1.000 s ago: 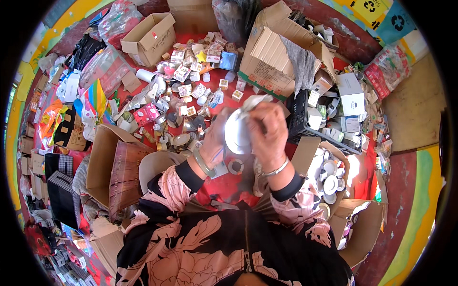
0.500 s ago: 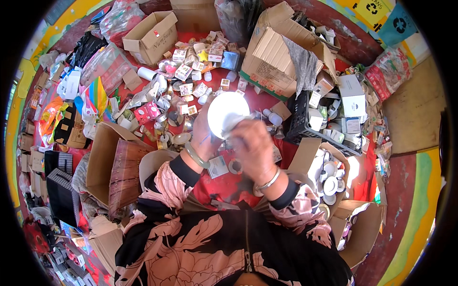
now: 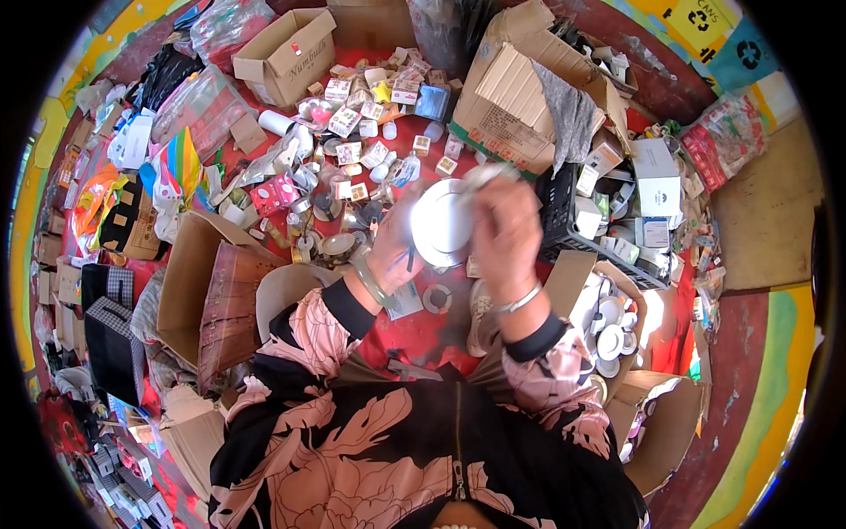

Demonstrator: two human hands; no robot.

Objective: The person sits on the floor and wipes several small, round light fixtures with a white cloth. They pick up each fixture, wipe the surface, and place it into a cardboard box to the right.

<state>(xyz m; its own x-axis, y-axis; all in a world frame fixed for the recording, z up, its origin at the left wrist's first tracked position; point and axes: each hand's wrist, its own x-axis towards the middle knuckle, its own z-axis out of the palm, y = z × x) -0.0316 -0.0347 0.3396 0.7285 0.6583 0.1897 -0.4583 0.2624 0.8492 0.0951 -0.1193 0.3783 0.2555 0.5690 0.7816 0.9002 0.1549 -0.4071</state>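
We are seeing the right hand point(image 3: 508, 234) only as a blur, and we are failing to make out the pale thing point(image 3: 487, 177) at its fingertips. The white disc point(image 3: 439, 225) is hiding part of the left hand point(image 3: 392, 249) from us. The upper edge is cutting off a dark bag point(image 3: 436, 31), the lower edge our jacket point(image 3: 352, 432).

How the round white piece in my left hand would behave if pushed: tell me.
The round white piece looks stiff, its rim unbent in the left hand. That circular rim suggests it could roll on edge. Its smooth-looking surface may be slippery.
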